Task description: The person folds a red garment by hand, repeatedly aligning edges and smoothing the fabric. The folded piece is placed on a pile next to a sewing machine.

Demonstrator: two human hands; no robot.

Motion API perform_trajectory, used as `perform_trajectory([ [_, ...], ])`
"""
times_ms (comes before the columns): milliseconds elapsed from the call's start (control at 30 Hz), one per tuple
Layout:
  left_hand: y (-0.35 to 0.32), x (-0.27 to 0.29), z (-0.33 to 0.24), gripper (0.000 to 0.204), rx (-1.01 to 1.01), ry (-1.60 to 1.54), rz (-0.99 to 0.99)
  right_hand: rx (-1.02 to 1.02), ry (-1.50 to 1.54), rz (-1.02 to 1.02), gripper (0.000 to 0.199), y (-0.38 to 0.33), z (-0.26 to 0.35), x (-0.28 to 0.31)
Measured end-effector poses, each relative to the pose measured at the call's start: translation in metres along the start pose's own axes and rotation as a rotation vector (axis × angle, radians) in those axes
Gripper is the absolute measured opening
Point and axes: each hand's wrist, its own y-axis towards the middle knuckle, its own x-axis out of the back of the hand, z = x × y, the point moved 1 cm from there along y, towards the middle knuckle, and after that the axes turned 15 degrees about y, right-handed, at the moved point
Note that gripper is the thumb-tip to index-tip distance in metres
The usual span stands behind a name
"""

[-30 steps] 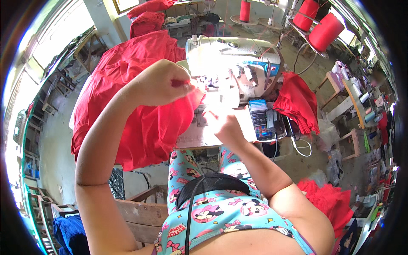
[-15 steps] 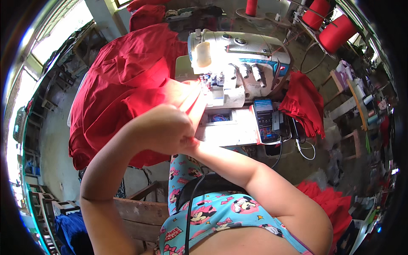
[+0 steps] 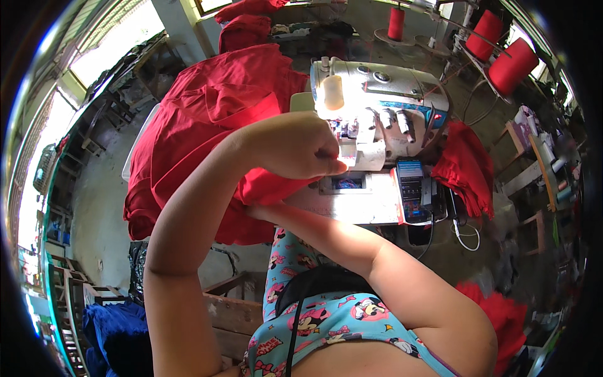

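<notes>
A large red cloth (image 3: 207, 107) covers the left side of the table and hangs over its front edge. My left hand (image 3: 301, 144) is raised above the cloth's right part, in front of the sewing machine's (image 3: 377, 88) needle area. Its fingers are curled in, thumb and fingertips close together; what they grip, if anything, is hidden. Crossing below it, my right hand (image 3: 259, 211) lies at the cloth's lower edge, its fingers out of sight in the red fabric. The machine's lamp lights the needle area brightly; my left hand partly covers it.
A phone (image 3: 411, 191) lies on the table's right, beside cables. Red cloth (image 3: 466, 166) hangs right of the machine. Red thread cones (image 3: 513, 66) stand on a rack at the back right. Blue fabric (image 3: 116, 333) is piled lower left, near a wooden bench (image 3: 235, 320).
My left hand has moved up and right, toward the needle area. My right hand has shifted left into the cloth's edge, and the hands are now apart. The whole view has shifted slightly.
</notes>
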Motion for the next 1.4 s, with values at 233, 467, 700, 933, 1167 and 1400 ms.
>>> perform_trajectory([
  [233, -0.023, -0.015, 0.009, 0.037, -0.009, 0.008, 0.010, -0.010, 0.140, 0.072, 0.039, -0.010, 0.033, -0.011],
  [467, -0.022, -0.012, 0.002, 0.036, 0.020, 0.046, 0.156, -0.083, 0.368, 0.176, 0.034, -0.004, 0.029, 0.014],
  [700, -0.020, -0.006, 0.010, 0.036, -0.001, -0.096, -0.036, -0.213, 0.579, 0.416, 0.031, -0.010, 0.017, 0.082],
  [933, -0.014, 0.008, 0.020, 0.045, 0.136, -0.085, -0.028, -0.331, 0.745, -0.303, 0.020, -0.007, 0.000, 0.142],
  [1167, 0.005, 0.016, 0.012, 0.046, 0.097, 0.004, 0.115, -0.144, 0.624, 0.425, 0.040, 0.056, 0.020, 0.075],
  [1400, -0.026, 0.009, 0.035, 0.045, 0.222, -0.177, 0.001, -0.229, 0.352, -0.164, 0.029, -0.016, -0.035, 0.142],
])
